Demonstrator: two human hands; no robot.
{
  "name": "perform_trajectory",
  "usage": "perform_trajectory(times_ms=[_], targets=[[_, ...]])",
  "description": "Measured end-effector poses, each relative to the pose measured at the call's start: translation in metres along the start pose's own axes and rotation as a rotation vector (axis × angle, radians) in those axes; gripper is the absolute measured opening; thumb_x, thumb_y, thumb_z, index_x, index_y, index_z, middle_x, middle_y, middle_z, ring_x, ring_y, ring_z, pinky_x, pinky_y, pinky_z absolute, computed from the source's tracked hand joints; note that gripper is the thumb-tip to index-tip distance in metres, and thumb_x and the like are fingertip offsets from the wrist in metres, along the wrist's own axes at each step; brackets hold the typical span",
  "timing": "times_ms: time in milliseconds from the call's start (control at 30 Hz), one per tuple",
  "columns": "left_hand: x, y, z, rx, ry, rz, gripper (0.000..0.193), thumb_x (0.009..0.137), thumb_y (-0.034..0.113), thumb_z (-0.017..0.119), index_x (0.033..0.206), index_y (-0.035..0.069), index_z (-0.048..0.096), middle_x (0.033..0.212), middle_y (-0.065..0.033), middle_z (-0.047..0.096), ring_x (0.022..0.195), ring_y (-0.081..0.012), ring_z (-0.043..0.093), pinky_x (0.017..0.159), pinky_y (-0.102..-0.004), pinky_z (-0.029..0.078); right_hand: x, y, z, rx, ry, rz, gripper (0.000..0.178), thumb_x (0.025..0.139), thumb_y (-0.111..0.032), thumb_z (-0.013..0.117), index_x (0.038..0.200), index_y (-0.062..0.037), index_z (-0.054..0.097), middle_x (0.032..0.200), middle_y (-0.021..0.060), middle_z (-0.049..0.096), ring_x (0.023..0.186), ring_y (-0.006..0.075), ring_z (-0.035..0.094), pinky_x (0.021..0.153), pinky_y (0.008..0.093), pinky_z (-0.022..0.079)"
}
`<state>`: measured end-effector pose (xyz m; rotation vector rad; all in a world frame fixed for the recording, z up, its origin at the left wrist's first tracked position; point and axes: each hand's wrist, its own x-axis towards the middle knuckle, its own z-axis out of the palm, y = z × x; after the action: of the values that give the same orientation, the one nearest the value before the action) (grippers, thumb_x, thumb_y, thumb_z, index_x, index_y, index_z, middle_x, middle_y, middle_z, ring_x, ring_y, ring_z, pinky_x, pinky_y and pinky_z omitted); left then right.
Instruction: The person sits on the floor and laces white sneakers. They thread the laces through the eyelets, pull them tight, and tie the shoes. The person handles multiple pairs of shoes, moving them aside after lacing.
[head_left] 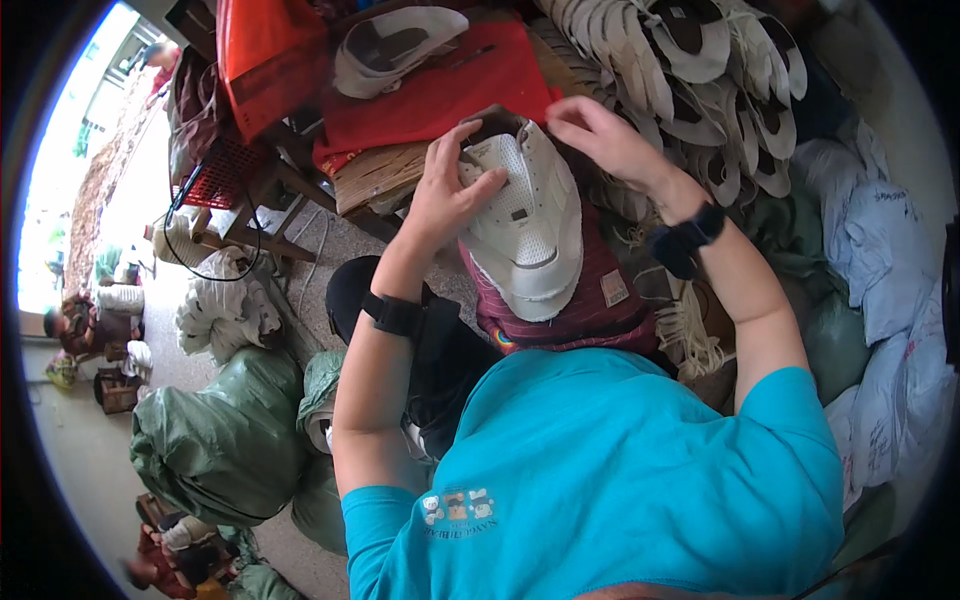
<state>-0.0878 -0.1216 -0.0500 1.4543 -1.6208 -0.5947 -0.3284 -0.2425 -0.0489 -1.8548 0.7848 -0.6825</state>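
Gripping a sewn, seemingly still unsoled upper (527, 272) loosely in left hand (447, 192); curling right hand (603, 137) beside that grip, contents unclear.

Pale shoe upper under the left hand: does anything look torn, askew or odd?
Nothing plainly torn or askew. The shoe upper has a ragged-looking edge at its toe, nearest the person's body, which may just be unfinished; the left hand hides part of one side.

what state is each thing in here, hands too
White shoe, unlaced, toe toward the person
Left hand, holding the shoe's side
Right hand, fingers bent, near the shoe
Red cloth, spread beneath a grey-white shoe
Shoe pieces, stacked, overlapping
Green sack, bulging
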Motion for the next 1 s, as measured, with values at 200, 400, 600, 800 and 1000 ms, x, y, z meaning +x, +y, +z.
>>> perform_trajectory(times_ms=[200, 400, 600, 800, 1000], targets=[[-0.014, -0.003, 0.016, -0.119, 0.023, -0.201, 0.076, 0.087, 0.039, 0.067, 0.148, 0.009, 0.035, 0.143, -0.023, 0.038, 0.135, -0.0347, 0.037, 0.113, -0.0417, 0.03, -0.002, 0.002, 0.057, 0.025, -0.013, -0.1, 0.068, 0.095, -0.041, 0.061, 0.14, 0.0051, 0.039, 0.139, 0.0239, 0.044, 0.128, 0.03, 0.047, 0.107, 0.0386, 0.038], [-0.003, -0.013, 0.044, 0.086, 0.055, -0.14, 0.077, 0.085, 0.037, 0.071, 0.146, 0.006, 0.035, 0.141, -0.0257, 0.044, 0.133, -0.0405, 0.037, 0.111, -0.0461, 0.034, -0.007, 0.038, 0.047, 0.009, 0.016, -0.156, 0.063, 0.098, -0.041, 0.056, 0.142, 0.0012, 0.037, 0.14, 0.0198, 0.044, 0.131, 0.0275, 0.043, 0.11, 0.0362, 0.034], [-0.004, -0.058, 0.042, 0.068, 0.14, -0.056, 0.072, 0.089, 0.041, 0.071, 0.142, 0.001, 0.042, 0.135, -0.0253, 0.049, 0.125, -0.0369, 0.048, 0.105, -0.0426, 0.039, -0.039, 0.068, -0.022, 0.233, -0.24, 0.233, 0.043, 0.104, -0.033, 0.053, 0.132, -0.0015, 0.054, 0.117, 0.0062, 0.064, 0.112, 0.0134, 0.058, 0.098, 0.0263, 0.045], [0.0, -0.028, 0.053, 0.071, 0.145, -0.077, 0.072, 0.091, 0.042, 0.069, 0.141, -0.002, 0.042, 0.136, -0.0222, 0.048, 0.126, -0.0311, 0.05, 0.107, -0.0386, 0.038, -0.19, 0.237, -0.098, -0.434, -0.008, 0.67, 0.026, 0.092, -0.027, 0.067, 0.095, -0.0009, 0.07, 0.078, 0.0073, 0.069, 0.071, 0.0139, 0.064, 0.063, 0.031, 0.052], [-0.011, -0.033, 0.045, 0.019, 0.17, -0.15, 0.069, 0.092, 0.041, 0.069, 0.14, -0.001, 0.041, 0.133, -0.0184, 0.048, 0.124, -0.0259, 0.049, 0.106, -0.0356, 0.037, -0.233, 0.277, -0.062, -0.422, 0.215, 1.128, 0.043, 0.088, -0.038, 0.064, 0.083, 0.0037, 0.07, 0.075, 0.0184, 0.07, 0.064, 0.0325, 0.068, 0.07, 0.0435, 0.053]])
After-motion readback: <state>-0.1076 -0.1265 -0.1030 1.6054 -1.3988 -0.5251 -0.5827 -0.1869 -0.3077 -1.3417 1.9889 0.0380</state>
